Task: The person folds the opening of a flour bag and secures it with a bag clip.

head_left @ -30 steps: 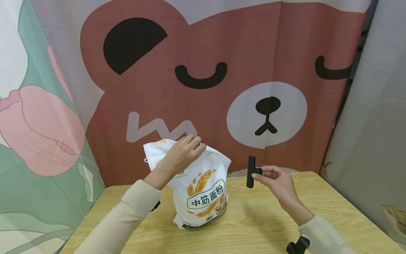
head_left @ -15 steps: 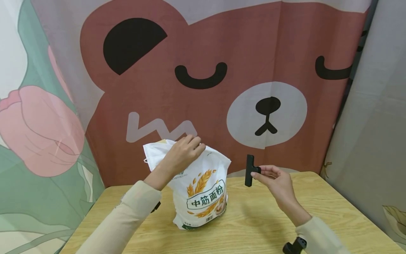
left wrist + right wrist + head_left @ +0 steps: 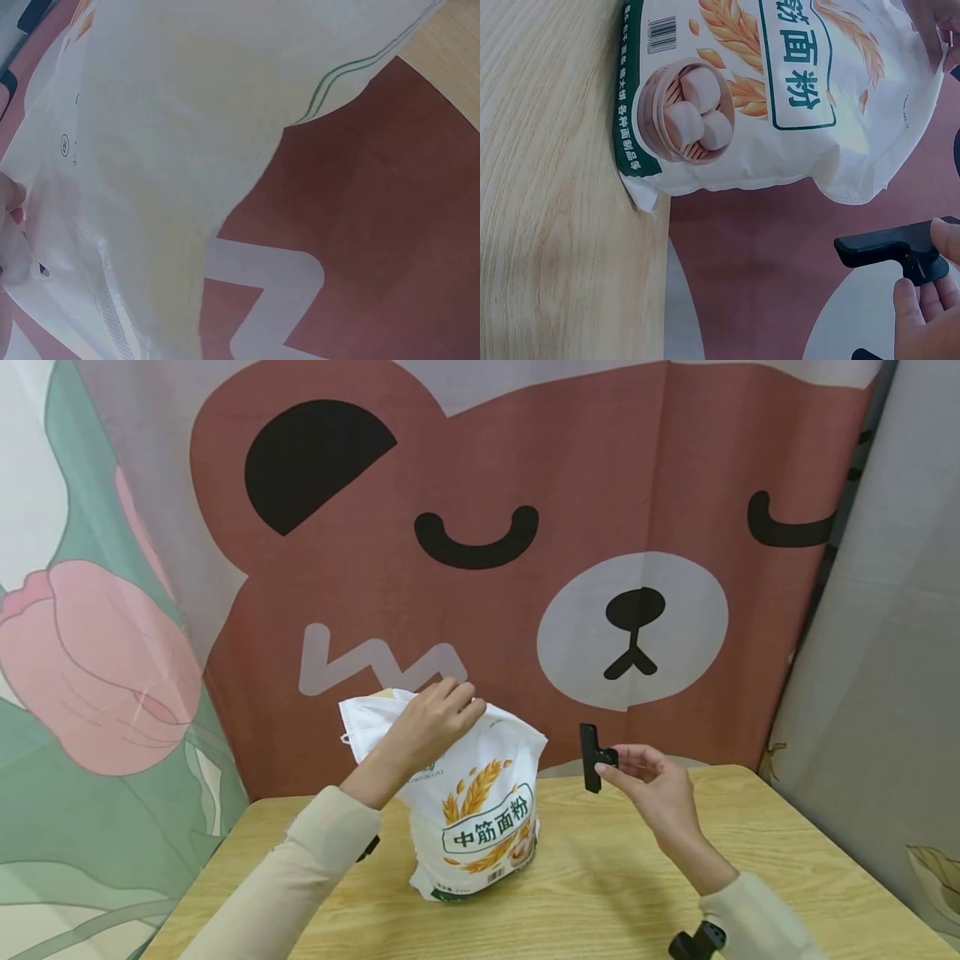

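Note:
A white flour bag [image 3: 480, 810] with wheat ears and green lettering stands upright on the table. My left hand [image 3: 435, 718] grips its top edge, fingers curled over the rim; in the left wrist view only some fingertips [image 3: 11, 193] show beside the bag's white side [image 3: 172, 135]. To the right of the bag, my right hand [image 3: 663, 789] pinches a black bag clip [image 3: 591, 758] by its handle, in the air and apart from the bag. The right wrist view shows the clip [image 3: 881, 246] between thumb and fingers, below the printed bag front [image 3: 780, 142].
The light wooden table [image 3: 607, 877] carries the bag near its back. Behind it hangs a cloth with a brown bear print [image 3: 585, 485]. Another curtain [image 3: 885, 652] hangs on the right, and a flower-patterned cloth [image 3: 97, 677] on the left.
My right hand has risen slightly and the clip has tilted a little. The left hand and the flour bag have stayed in place.

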{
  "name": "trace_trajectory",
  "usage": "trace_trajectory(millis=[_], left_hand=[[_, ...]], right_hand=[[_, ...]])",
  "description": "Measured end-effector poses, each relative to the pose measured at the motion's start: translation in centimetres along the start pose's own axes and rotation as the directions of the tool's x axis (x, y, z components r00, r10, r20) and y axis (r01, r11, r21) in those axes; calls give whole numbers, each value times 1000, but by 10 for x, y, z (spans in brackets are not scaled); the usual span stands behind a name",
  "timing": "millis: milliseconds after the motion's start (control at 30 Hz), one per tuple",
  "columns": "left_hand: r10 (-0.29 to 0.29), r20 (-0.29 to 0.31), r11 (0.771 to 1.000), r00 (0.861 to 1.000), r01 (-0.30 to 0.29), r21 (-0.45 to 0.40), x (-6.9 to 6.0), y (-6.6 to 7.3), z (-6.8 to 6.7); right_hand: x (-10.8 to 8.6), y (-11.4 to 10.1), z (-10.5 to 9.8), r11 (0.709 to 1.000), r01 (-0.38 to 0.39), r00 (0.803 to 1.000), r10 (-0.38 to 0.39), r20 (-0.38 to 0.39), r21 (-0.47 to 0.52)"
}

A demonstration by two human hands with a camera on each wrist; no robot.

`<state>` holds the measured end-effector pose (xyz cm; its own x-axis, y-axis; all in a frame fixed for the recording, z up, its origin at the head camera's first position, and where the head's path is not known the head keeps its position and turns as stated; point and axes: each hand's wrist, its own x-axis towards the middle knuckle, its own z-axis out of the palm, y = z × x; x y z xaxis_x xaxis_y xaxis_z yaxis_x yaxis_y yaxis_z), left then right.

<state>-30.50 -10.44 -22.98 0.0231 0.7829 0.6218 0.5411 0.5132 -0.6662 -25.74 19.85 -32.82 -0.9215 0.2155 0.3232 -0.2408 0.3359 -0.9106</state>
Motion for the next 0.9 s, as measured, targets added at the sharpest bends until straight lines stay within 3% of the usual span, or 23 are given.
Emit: trace_trajectory(millis=[267, 633, 900], left_hand=[[1, 25, 1000, 1000, 0, -17, -1, -1, 0], [10, 17, 1000, 1000, -10, -2, -1, 0, -2], [7, 22, 1000, 1000, -7, -23, -1, 0, -1]], right_hand=[[-1, -5, 2, 998, 64, 998, -64, -9, -13], [0, -5, 7, 983, 180, 979, -182, -91, -23], [-1, -9, 8, 978, 208, 974, -206, -93, 17]])
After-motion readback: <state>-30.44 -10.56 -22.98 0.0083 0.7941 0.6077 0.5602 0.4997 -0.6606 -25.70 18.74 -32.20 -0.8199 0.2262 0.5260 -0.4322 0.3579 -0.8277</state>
